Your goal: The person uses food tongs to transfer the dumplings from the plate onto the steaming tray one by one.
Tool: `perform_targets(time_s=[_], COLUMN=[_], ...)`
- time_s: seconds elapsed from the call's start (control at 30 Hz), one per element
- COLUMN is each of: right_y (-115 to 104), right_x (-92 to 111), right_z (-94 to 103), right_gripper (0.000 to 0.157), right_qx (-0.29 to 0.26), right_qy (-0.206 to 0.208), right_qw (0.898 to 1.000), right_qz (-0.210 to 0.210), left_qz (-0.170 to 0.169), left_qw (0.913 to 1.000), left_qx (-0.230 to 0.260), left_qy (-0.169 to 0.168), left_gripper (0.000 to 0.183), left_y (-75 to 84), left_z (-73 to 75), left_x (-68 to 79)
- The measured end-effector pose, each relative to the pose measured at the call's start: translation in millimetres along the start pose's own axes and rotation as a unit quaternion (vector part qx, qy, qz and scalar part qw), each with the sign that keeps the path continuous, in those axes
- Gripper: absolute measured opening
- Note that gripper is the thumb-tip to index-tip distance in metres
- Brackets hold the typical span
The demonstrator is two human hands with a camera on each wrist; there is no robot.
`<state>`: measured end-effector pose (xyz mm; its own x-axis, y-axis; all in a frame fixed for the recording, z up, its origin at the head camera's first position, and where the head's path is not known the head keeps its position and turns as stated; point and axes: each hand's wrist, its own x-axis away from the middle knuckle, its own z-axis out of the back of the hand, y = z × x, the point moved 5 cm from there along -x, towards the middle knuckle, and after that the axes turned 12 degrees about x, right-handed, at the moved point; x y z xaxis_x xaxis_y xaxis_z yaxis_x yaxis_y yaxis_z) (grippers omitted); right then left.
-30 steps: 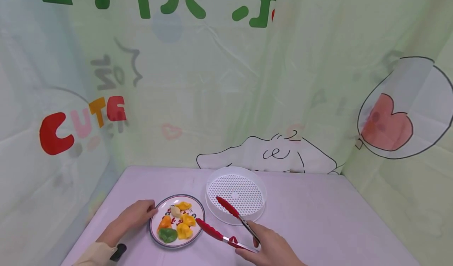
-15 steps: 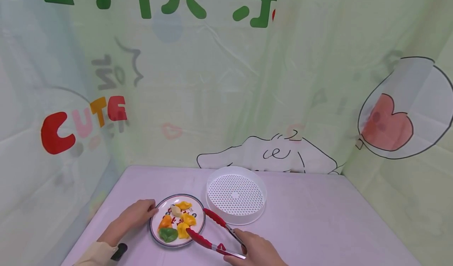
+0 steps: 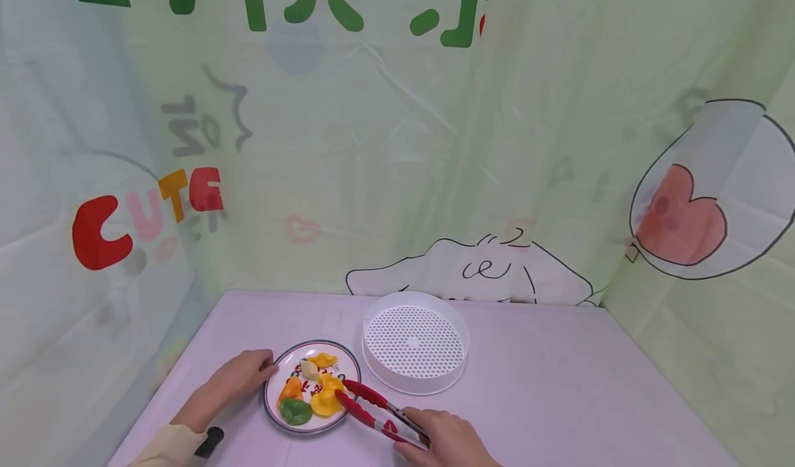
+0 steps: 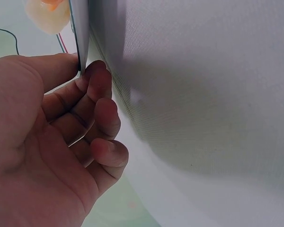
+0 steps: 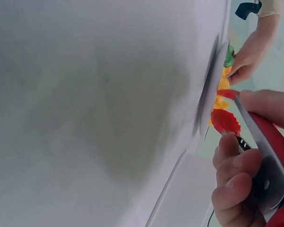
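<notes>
My left hand [image 3: 244, 374] pinches the left rim of a round plate [image 4: 83, 33], thumb on top and fingertips beneath in the left wrist view. On the plate lie several dumplings: a green dumpling [image 3: 295, 412], an orange dumpling [image 3: 290, 388], a pale dumpling [image 3: 308, 369] and a yellow dumpling [image 3: 323, 360] at the far side. My right hand [image 3: 450, 439] holds red-tipped tongs [image 3: 359, 412]. Their tips reach over the plate's right rim to two yellow dumplings [image 3: 326, 404], which lie close together. Whether the tips grip a dumpling is unclear.
A white round perforated tray [image 3: 413, 343] with a raised rim stands behind the tongs, right of the plate. Pale purple cloth covers the table [image 3: 546, 384]. A printed curtain [image 3: 397, 143] closes off the back and sides.
The tongs have moved left and down from in front of the perforated tray to the plate's right side, their tips drawing closer together. The near yellow dumpling has shifted slightly. My left hand stays put.
</notes>
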<state>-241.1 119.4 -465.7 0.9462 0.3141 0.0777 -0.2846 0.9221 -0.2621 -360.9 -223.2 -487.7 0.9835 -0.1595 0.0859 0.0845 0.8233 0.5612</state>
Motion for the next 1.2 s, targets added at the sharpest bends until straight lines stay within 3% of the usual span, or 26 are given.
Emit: perform_targets(time_s=[0.33, 0.73, 1.2], right_y=[4, 6, 7], right_x=[-5, -3, 1], right_z=[-0.3, 4.8, 19.5], right_gripper=[0.041, 0.050, 0.049], right_qx=[-0.015, -0.026, -0.019], right_qy=[0.012, 0.022, 0.062], right_qw=[1.000, 0.999, 0.998], right_qz=[0.013, -0.005, 0.017], left_qz=[-0.008, -0.020, -0.007], left_qw=[0.9999, 0.9997, 0.9999], left_qx=[0.011, 0.011, 0.010], left_qy=[-0.001, 0.003, 0.000], left_gripper=[0.014, 0.014, 0.014], left_y=[0.9, 0.7, -2.6], left_z=[1.2, 0.3, -0.6], left_x=[1.2, -0.1, -1.3])
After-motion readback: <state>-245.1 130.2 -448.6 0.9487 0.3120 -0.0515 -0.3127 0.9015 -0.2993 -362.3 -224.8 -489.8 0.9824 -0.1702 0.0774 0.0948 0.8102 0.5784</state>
